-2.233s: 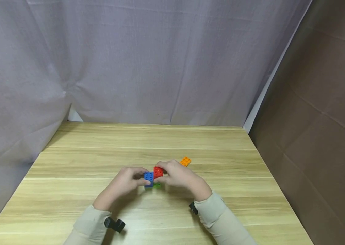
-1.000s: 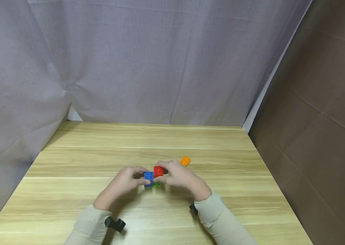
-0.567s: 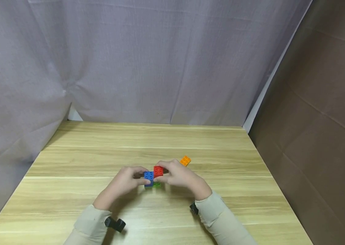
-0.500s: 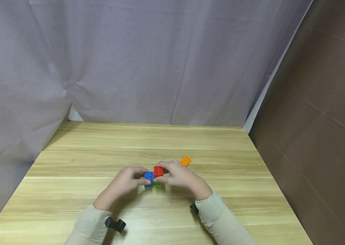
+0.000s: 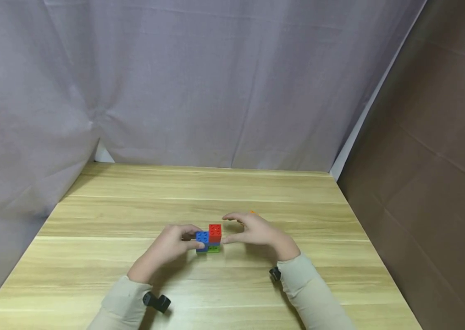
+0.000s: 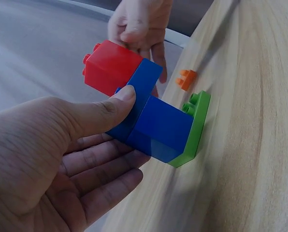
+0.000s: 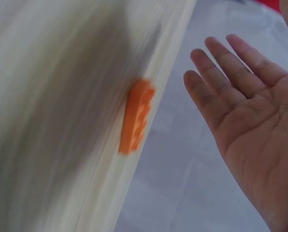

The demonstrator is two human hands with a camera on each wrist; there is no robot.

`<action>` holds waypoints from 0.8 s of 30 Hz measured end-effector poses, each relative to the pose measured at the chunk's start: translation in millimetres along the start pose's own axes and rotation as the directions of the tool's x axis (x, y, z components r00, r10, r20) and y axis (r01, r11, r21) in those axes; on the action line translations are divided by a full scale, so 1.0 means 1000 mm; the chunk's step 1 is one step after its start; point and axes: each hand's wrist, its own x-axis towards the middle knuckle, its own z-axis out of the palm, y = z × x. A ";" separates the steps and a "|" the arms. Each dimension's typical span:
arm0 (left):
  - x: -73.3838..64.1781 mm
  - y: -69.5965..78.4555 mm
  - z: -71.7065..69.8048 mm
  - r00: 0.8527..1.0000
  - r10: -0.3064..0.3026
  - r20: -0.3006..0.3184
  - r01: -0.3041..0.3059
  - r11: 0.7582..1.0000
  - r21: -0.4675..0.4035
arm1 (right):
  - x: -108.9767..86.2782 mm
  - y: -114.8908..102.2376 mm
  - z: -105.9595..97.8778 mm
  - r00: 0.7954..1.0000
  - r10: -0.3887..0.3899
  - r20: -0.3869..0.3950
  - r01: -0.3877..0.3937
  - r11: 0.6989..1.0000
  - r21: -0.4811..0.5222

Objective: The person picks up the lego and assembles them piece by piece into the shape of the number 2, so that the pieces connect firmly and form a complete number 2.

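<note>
A small stack of toy building bricks stands near the middle of the table. Its base is a green plate (image 5: 214,250) with a thick blue brick (image 6: 162,128) on it. Across that lies a flatter blue brick (image 6: 148,77), and a red brick (image 5: 215,233) sits on its right end. My left hand (image 5: 171,244) pinches the blue bricks from the left, thumb on the near side and fingers behind. My right hand (image 5: 258,230) is just right of the red brick, holding nothing, its fingers spread in the right wrist view.
An orange studded plate (image 7: 136,118) lies on the wooden table (image 5: 199,288) to the right of the stack, mostly hidden behind the right hand in the head view. Grey cloth (image 5: 183,82) hangs behind the table, and a brown panel (image 5: 434,151) borders its right side.
My right hand has let go of the red brick and drawn back to the right, now covering most of the orange plate. The red brick stays on the stack; my left hand keeps its hold.
</note>
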 end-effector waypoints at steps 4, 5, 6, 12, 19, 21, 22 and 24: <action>0.001 0.000 0.001 1.000 -0.010 0.000 0.010 1.000 0.000 | 0.000 0.018 -0.008 0.999 0.028 -0.044 -0.031 0.997 -0.067; 0.001 0.000 0.001 1.000 -0.013 0.000 0.013 1.000 -0.001 | 0.000 0.023 -0.010 0.998 0.025 -0.056 -0.029 0.996 -0.082; 0.001 0.000 0.001 1.000 -0.016 -0.001 0.016 1.000 0.001 | 0.001 0.027 -0.011 0.997 0.020 -0.068 -0.027 0.995 -0.099; 0.000 0.001 0.000 1.000 -0.022 -0.005 0.022 1.000 0.008 | 0.004 0.052 -0.016 0.993 -0.036 -0.109 0.014 0.980 -0.199; 0.000 0.001 0.000 1.000 -0.015 0.001 0.015 1.000 0.005 | 0.003 0.068 -0.013 0.996 0.010 -0.091 -0.034 0.963 -0.268; 0.000 0.001 0.000 1.000 -0.014 0.002 0.014 1.000 0.005 | 0.002 0.068 -0.012 0.995 0.025 -0.093 -0.050 0.961 -0.274; 0.000 0.001 0.000 1.000 -0.012 0.001 0.012 1.000 0.005 | 0.002 0.067 -0.012 0.995 0.034 -0.095 -0.059 0.959 -0.277; 0.000 0.001 0.000 1.000 -0.014 -0.001 0.014 1.000 0.005 | 0.003 0.066 -0.012 0.994 0.050 -0.099 -0.076 0.956 -0.283</action>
